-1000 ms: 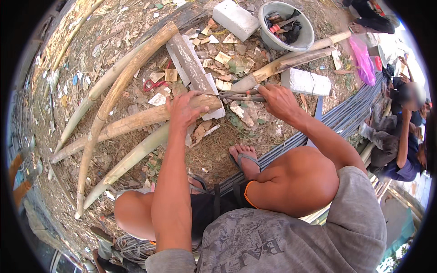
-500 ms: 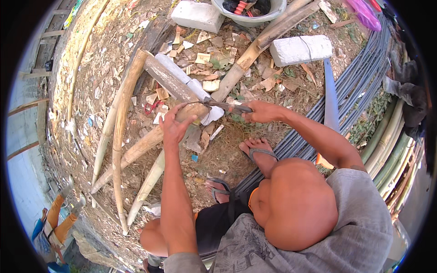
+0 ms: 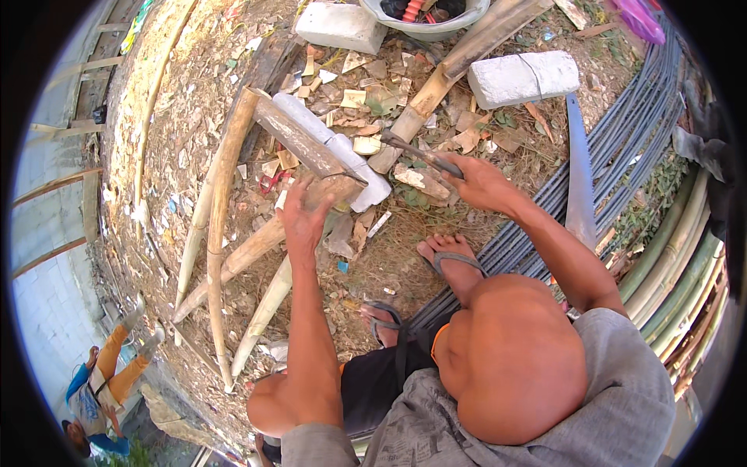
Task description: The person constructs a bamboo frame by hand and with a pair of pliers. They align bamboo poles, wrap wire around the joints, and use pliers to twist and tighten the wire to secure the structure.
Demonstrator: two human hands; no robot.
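Note:
My left hand (image 3: 305, 214) rests over the end of a thick bamboo pole (image 3: 253, 247), thumb and fingers round it. The pole meets a weathered wooden piece (image 3: 294, 134) beside white block material (image 3: 370, 187), with a thin dark wire across the joint. My right hand (image 3: 481, 184) grips long, dark metal pliers (image 3: 416, 152), their jaws pointing up-left, apart from the joint. More bamboo poles (image 3: 219, 226) cross at the left.
A bucket (image 3: 430, 29) with tools, white blocks (image 3: 523, 78), a saw (image 3: 579, 194) and rebar rods (image 3: 622, 124) surround the work. Wood scraps litter the ground. Bamboo (image 3: 663, 276) lies right. Another person (image 3: 109, 381) is at the lower left.
My right hand and the pliers have moved off the wired joint to the upper right. My left hand stays by the pole's end. The view has also shifted.

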